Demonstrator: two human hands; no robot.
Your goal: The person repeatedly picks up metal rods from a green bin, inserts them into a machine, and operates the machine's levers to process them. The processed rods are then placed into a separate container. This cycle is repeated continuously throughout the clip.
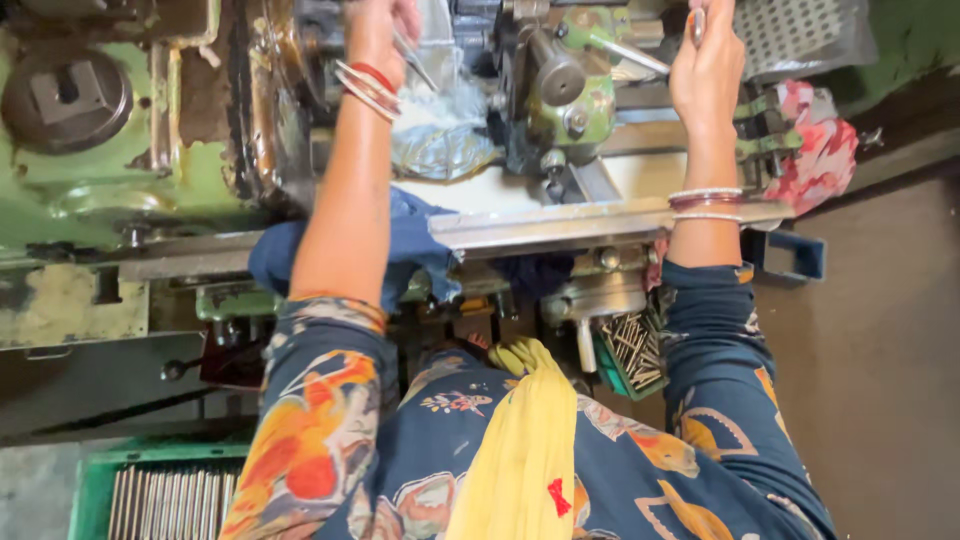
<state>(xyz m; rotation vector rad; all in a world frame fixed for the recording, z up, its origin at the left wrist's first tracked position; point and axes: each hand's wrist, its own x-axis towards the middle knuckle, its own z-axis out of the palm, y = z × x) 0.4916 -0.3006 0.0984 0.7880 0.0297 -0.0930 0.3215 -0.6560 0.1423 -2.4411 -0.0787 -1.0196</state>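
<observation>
The biggest thing I see is the green machine (120,150), worn and oily, filling the upper left and running across the top of my view. A flat metal ledge (600,222) juts out along its front, pale and scuffed. Below that comes the person's own body: dark blue patterned sleeves with orange shapes, and a yellow cloth (520,450) hanging down the middle. A blue rag (410,245) is bunched under the ledge, beside the left forearm. At bottom left sits a green crate (95,480) packed with long metal rods (170,500) lying side by side. Under the ledge, near the right sleeve, a smaller green bin (610,365) holds a heap of short metal pins (630,345). A pink patterned cloth (820,150) is draped at the right end of the machine.

The left hand (385,30) is up at the top edge, bangles on the wrist, fingers closed around a thin metal rod (415,60) that slants down towards a crumpled clear plastic bag (440,130). The right hand (705,60), also bangled, is raised near the machine's lever (630,55); it pinches something small and metallic (697,25) at the top edge, too cut off for me to name.
</observation>
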